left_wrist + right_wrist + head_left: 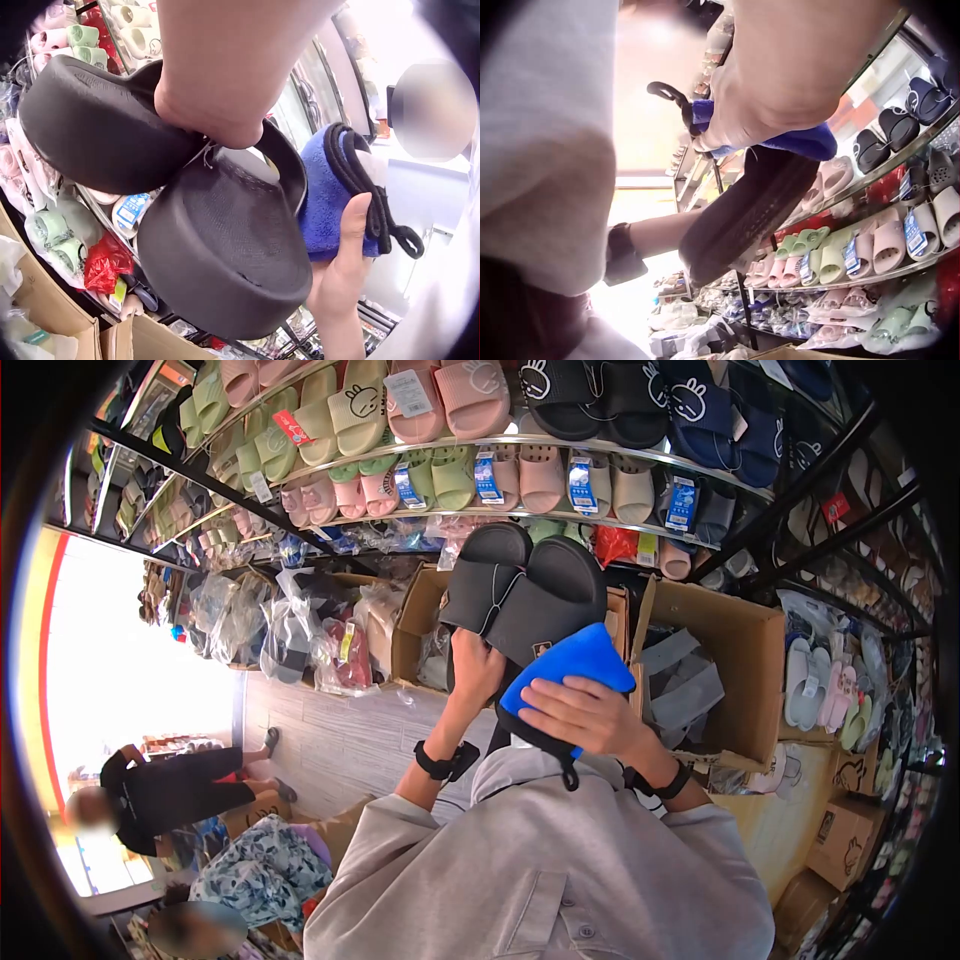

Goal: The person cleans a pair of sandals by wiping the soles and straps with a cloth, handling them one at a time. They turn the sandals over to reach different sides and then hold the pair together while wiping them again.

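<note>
A pair of black slide slippers (pixel 550 605), joined by a thin cord, is held up in front of the chest. My left hand (pixel 477 672) grips the pair at the strap of the left slipper, its fingers partly hidden inside. In the left wrist view the slippers' (pixel 232 247) heels face the camera, below my left hand (pixel 214 90). A blue cloth with black edging and a loop (pixel 565 675) is in my right hand (pixel 585 712), thumb on one side and fingers over the other. It overlaps the right slipper's strap. In the right wrist view my right hand (pixel 780 75) covers most of the cloth (pixel 802 142).
Shelves of slippers (pixel 450 480) rise ahead. Under them stand open cardboard boxes (pixel 735 660) and plastic-bagged goods (pixel 300 630). A person in dark clothes (pixel 180 795) is at the left, and another in a patterned top (pixel 265 870) is lower left. Grey floor (pixel 330 725) shows between.
</note>
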Available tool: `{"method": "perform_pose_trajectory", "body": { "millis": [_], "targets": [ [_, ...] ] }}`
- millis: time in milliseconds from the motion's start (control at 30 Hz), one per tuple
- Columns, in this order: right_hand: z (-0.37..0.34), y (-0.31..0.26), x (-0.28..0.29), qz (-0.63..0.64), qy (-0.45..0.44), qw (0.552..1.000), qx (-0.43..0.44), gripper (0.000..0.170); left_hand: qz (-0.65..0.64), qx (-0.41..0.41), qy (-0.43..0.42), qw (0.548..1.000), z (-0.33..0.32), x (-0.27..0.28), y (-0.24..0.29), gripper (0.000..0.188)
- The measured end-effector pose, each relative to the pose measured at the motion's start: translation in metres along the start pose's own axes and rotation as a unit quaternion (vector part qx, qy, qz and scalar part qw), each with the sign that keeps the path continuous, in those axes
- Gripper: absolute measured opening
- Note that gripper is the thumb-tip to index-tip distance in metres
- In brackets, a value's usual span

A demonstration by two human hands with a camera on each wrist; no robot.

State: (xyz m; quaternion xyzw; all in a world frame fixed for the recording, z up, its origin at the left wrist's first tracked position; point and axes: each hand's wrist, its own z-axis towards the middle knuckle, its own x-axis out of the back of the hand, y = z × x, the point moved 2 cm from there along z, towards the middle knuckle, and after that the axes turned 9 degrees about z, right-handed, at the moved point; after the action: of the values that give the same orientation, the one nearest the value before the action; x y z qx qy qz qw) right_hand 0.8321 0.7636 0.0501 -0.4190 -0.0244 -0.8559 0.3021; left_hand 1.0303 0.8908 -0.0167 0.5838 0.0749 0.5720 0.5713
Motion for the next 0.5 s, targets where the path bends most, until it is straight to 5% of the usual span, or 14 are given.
{"method": "perform_pose_trajectory", "body": {
  "millis": [167, 300, 500],
  "targets": [
    [-0.006, 0.044, 0.025, 0.021, 0.082, 0.981, -0.173, 0.047, 0.080, -0.095, 0.039, 0.991, -0.005, 0.010, 0.022, 0.039],
    [0.003, 0.052, 0.024, -0.017, 0.149, 0.953, -0.264, 0.057, 0.101, -0.110, -0.018, 0.989, -0.010, 0.006, 0.018, 0.045],
    [0.005, 0.008, -0.007, -0.048, 0.027, 0.995, -0.083, 0.041, 0.056, -0.125, -0.008, 0.990, -0.009, 0.005, 0.009, 0.050]
  ]
}}
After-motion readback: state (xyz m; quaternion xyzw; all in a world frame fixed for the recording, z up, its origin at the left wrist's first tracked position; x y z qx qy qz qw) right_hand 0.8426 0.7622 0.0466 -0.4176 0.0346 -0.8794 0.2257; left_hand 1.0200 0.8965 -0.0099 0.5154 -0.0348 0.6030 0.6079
